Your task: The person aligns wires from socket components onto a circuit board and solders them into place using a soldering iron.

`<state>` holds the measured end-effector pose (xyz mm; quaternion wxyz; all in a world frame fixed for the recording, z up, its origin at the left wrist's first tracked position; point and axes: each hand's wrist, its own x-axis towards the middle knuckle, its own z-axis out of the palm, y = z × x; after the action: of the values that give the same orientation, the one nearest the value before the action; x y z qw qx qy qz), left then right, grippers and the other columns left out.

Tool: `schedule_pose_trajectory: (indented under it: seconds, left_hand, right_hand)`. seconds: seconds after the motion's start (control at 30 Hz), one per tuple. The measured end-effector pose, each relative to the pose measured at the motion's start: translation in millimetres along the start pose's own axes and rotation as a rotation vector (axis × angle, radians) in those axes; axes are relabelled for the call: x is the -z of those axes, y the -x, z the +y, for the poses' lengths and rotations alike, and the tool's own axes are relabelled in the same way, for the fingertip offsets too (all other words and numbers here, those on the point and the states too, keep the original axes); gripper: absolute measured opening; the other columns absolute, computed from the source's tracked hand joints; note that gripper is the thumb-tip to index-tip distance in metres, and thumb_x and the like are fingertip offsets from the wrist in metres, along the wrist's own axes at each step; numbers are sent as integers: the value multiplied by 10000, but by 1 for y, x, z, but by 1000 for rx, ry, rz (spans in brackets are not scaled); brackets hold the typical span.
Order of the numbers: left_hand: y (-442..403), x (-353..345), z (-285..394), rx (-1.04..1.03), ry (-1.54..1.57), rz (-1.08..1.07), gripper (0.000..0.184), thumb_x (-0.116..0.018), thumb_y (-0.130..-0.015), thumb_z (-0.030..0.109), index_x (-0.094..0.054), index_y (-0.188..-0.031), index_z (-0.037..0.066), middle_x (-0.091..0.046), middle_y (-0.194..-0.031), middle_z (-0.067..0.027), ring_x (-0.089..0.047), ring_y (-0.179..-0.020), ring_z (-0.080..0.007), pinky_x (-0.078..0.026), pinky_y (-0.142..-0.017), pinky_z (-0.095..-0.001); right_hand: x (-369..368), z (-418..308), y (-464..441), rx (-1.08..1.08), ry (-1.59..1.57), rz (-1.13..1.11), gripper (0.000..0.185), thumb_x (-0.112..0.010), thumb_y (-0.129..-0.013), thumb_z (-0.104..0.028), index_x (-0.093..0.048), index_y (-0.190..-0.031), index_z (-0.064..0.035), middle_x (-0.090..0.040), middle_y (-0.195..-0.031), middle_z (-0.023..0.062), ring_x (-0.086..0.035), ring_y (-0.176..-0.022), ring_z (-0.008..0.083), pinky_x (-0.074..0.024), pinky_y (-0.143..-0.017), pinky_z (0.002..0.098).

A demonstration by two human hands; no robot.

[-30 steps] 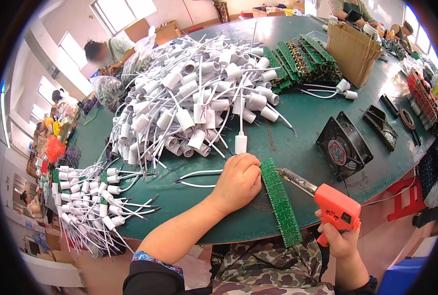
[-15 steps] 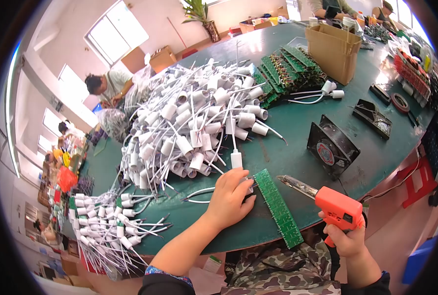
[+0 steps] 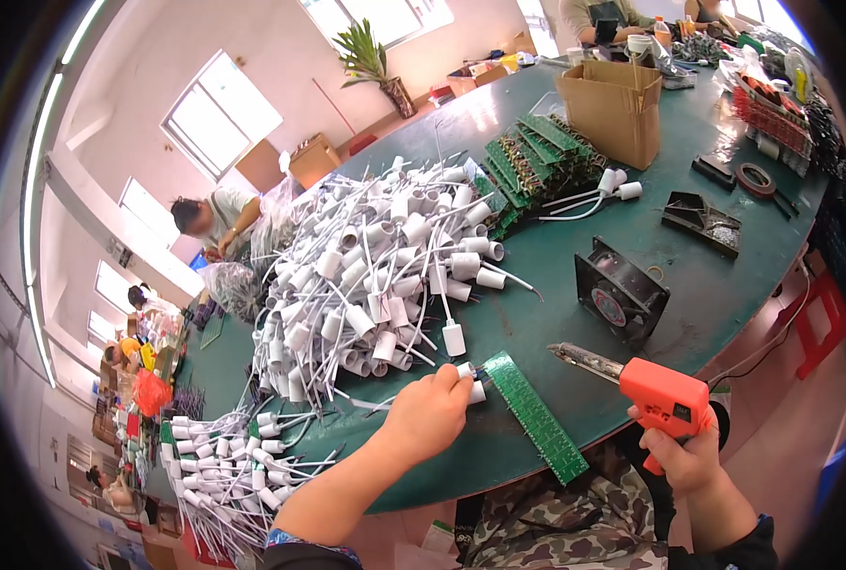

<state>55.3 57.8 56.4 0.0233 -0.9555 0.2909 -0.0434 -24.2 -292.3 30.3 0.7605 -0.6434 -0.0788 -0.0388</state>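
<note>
At center, the left hand [image 3: 427,416] pinches a white socket [image 3: 467,370], its fingers hiding part; lower right, the right hand [image 3: 681,450] grips a red soldering gun [image 3: 663,395], covering its handle. The green circuit board [image 3: 538,418] lies between them.

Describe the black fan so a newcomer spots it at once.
On the green table, find the open cardboard box. Between it and the red soldering gun stands the fan, square-framed, with a round red-marked hub that the low black tray beside it lacks.
</note>
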Motion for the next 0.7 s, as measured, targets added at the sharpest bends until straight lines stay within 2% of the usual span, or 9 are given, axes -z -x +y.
schedule_pose_trajectory:
  seconds: [0.13, 0.17, 0.33, 0.37, 0.43, 0.47, 0.53, 0.6, 0.7]
  left_hand:
    - [-25, 26, 10, -253, -201, 106, 257, -663, -769, 113, -644, -1023, 75, -549, -941, -81, -601, -781, -227, -505, -645, -367]
    - [-32, 28, 11, -296, -237, 97, 202, -640, -772, 124, -624, -969, 85, -551, -974, -73, -569, -801, -207, -490, -669, -366]
    - [-56, 11, 4, -408, -172, 262, 315, -640, -808, 118, -657, -1120, 80, -589, -1171, -115, -605, -1032, -272, -508, -846, -401]
    - [-58, 6, 0, -423, -140, 313, 343, -638, -817, 117, -661, -1157, 79, -592, -1215, -125, -607, -1085, -288, -508, -884, -411]
    - [-58, -2, -12, -372, -95, 292, 384, -631, -832, 109, -654, -1214, 78, -589, -1258, -137, -600, -1143, -309, -505, -923, -420]
    - [-58, -5, -20, -347, -71, 279, 404, -627, -839, 105, -651, -1242, 77, -588, -1280, -143, -596, -1171, -319, -503, -943, -424]
    - [-60, -6, -39, -255, -80, 273, 362, -628, -839, 92, -664, -1199, 79, -601, -1272, -130, -601, -1169, -323, -494, -955, -439]
    - [-63, -10, -57, -219, -136, 308, 321, -622, -850, 90, -684, -1165, 87, -624, -1262, -102, -581, -1227, -309, -467, -1020, -462]
    - [-66, -5, -65, -290, -225, 185, 272, -617, -865, 106, -702, -1123, 99, -650, -1249, -72, -555, -1279, -285, -401, -1125, -500]
  right_hand:
    - [5, -4, 1, -29, -10, -4, 417, -708, -869, -81, -619, -1253, 56, -738, -1014, 111, -705, -869, 161, -553, -822, 302]
    - [4, -4, 1, -14, -16, 14, 416, -707, -867, -75, -620, -1252, 56, -736, -1032, 117, -706, -889, 167, -553, -836, 306]
    - [6, -6, 1, 12, -34, 30, 428, -697, -858, -41, -617, -1268, 54, -726, -1113, 139, -708, -951, 188, -551, -886, 324]
    - [8, -4, 1, 32, -21, 28, 442, -684, -867, -46, -597, -1290, 51, -723, -1109, 144, -701, -902, 171, -563, -824, 309]
    - [11, 2, 2, 71, 0, 31, 470, -657, -886, -56, -558, -1334, 44, -719, -1102, 152, -688, -803, 136, -586, -701, 278]
    - [11, 2, 2, 40, -32, 49, 467, -665, -872, -41, -573, -1322, 45, -722, -1106, 147, -689, -833, 135, -576, -736, 278]
    - [12, 0, 4, -25, -93, 82, 462, -683, -845, -11, -602, -1296, 47, -728, -1114, 135, -690, -893, 135, -555, -806, 278]
    - [12, 0, 3, -34, -95, 73, 467, -672, -843, -3, -595, -1301, 49, -727, -1112, 135, -677, -869, 118, -553, -767, 262]
    - [9, 1, 1, -22, -77, 60, 474, -654, -841, 7, -586, -1308, 53, -726, -1109, 137, -667, -837, 107, -554, -733, 255]
